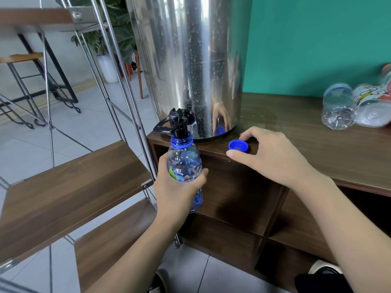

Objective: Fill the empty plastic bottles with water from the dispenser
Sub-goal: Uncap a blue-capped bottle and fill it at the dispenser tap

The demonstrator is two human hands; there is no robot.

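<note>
The plastic bottle [184, 163] is held upright at the near left corner of the wooden cabinet [317, 149], off its top and in front of its edge. Its open blue-ringed neck sits directly under the black tap [176, 121] of the steel dispenser [190, 66], with the spout entering the mouth. The bottle body is clear with a printed label around the middle.

The left hand [179, 187] grips the bottle around the label, fingers and thumb wrapped round it from the near side.

The blue cap [238, 146] lies open side up on the cabinet top, just right of the dispenser base. The right hand [268, 153] rests over it, thumb and forefinger spread apart on either side of the cap; whether they touch it cannot be told.

The dispenser stands at the far left of the cabinet top, its wall beaded with droplets. Two empty bottles [357, 106] lie on their sides at the far right of the top, against the green wall [317, 43]. Left of the cabinet stands a metal-framed rack [69, 187] with wooden shelves.
</note>
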